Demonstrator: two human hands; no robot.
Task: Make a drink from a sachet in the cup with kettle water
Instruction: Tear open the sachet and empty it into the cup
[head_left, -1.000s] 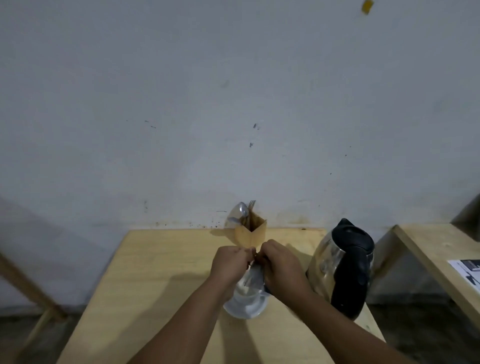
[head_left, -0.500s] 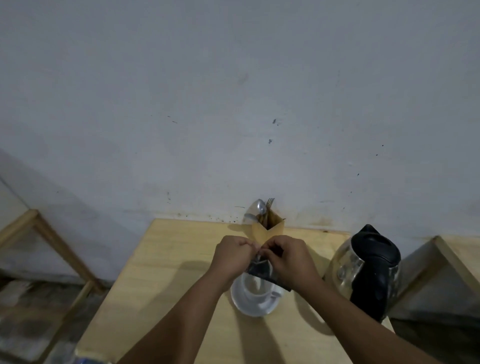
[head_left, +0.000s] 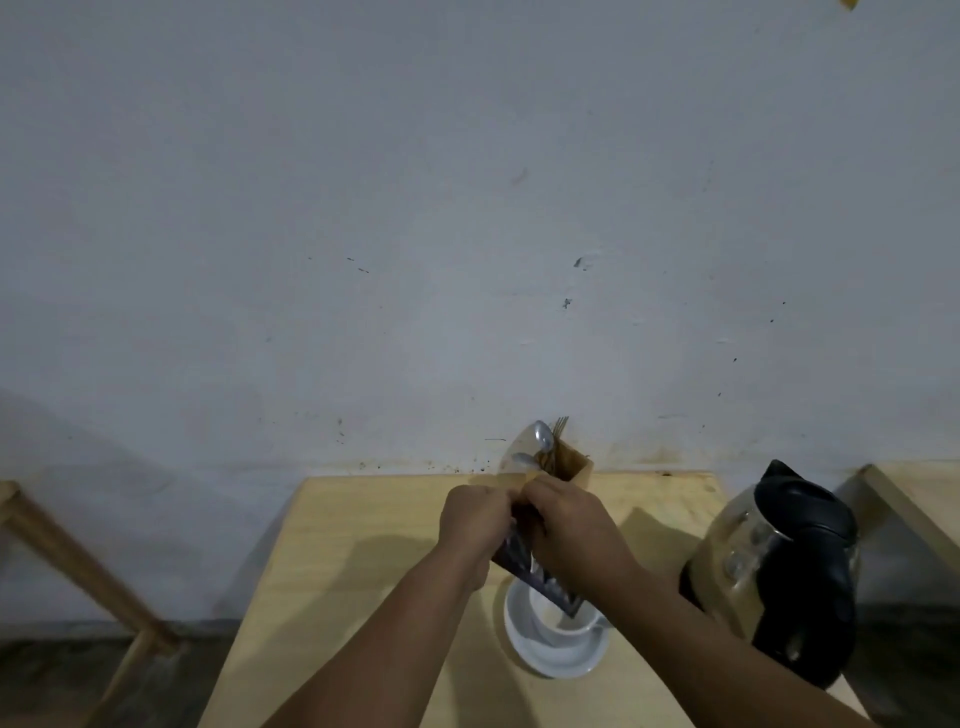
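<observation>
My left hand (head_left: 475, 525) and my right hand (head_left: 571, 525) both pinch the top of a dark sachet (head_left: 535, 569), held above the table. Its lower end hangs over a white cup (head_left: 563, 623) that stands on a white saucer (head_left: 545, 662). Whether the sachet's top is torn is hidden by my fingers. A glass kettle (head_left: 779, 566) with a black lid and handle stands to the right of the cup on the wooden table (head_left: 353, 571).
A wooden holder (head_left: 569, 467) with spoons and a fork stands at the table's back edge against the white wall. Another wooden surface (head_left: 914, 504) lies to the right and a wooden frame (head_left: 78, 566) to the left.
The view shifted between frames. My hands stay together on the sachet, which now tilts further with its lower end over the cup.
</observation>
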